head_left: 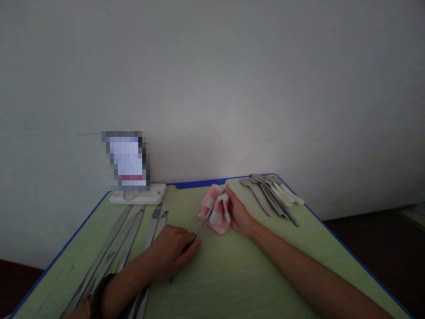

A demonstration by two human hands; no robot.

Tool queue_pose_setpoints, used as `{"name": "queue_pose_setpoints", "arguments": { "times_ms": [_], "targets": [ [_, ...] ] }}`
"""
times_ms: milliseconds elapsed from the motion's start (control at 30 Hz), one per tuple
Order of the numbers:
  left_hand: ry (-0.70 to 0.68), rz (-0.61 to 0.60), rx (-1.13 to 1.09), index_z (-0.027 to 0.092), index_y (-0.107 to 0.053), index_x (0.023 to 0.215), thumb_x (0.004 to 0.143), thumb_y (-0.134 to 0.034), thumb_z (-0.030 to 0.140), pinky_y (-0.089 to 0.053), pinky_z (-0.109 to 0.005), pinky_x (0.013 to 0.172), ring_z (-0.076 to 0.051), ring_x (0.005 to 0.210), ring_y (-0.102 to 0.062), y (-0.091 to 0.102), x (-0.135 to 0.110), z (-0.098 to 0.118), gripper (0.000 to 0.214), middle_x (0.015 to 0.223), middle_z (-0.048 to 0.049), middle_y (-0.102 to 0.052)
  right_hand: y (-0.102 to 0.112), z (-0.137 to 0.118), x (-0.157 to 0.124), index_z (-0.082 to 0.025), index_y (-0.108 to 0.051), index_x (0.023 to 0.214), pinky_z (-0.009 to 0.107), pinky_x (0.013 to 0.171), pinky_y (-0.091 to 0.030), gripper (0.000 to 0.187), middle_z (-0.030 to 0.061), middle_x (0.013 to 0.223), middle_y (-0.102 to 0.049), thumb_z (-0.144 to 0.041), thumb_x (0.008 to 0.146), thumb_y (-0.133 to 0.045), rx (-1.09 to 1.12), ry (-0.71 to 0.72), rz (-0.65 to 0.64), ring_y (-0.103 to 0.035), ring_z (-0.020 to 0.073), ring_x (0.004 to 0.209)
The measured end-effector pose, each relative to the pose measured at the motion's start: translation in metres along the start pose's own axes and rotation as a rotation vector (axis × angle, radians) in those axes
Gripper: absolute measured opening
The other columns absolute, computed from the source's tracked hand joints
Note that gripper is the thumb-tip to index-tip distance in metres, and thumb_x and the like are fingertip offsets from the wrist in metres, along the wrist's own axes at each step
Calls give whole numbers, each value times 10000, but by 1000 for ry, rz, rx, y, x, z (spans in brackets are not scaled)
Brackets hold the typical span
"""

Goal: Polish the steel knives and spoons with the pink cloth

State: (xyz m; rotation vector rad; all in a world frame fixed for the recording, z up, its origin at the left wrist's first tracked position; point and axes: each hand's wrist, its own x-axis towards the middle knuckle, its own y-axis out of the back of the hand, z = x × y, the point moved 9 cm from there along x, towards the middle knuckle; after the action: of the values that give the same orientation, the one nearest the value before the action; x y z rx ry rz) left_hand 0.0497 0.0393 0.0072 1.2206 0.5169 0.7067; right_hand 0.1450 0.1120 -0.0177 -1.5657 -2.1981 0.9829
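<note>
My left hand (171, 252) is closed around the handle of a thin metal utensil (202, 228) near the middle of the light green table (232, 274). The utensil's far end is wrapped inside a pink and white cloth (217, 208). My right hand (241, 215) grips that cloth, bunched around the utensil's tip. Both forearms rest low over the tabletop.
Several long metal knives (129, 239) lie at the left, partly under my left arm. A pile of spoons and utensils, some white-handled (272, 192), lies at the back right. A blurred-out screen on a white stand (137, 195) stands at the back left against the wall.
</note>
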Motion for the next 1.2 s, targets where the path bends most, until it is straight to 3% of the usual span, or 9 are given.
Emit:
{"name": "queue_pose_setpoints", "arguments": {
  "times_ms": [1200],
  "targets": [
    [22, -5, -10, 181, -464, 597, 956, -290, 351, -266, -273, 547, -135, 516, -512, -2, 0, -2, 434, 553, -15, -544, 0, 1, 0, -159, -615, 775, 340, 832, -512, 367, 45, 734, -707, -523, 798, -569, 53, -4, 5, -675, 212, 853]
  ]
}}
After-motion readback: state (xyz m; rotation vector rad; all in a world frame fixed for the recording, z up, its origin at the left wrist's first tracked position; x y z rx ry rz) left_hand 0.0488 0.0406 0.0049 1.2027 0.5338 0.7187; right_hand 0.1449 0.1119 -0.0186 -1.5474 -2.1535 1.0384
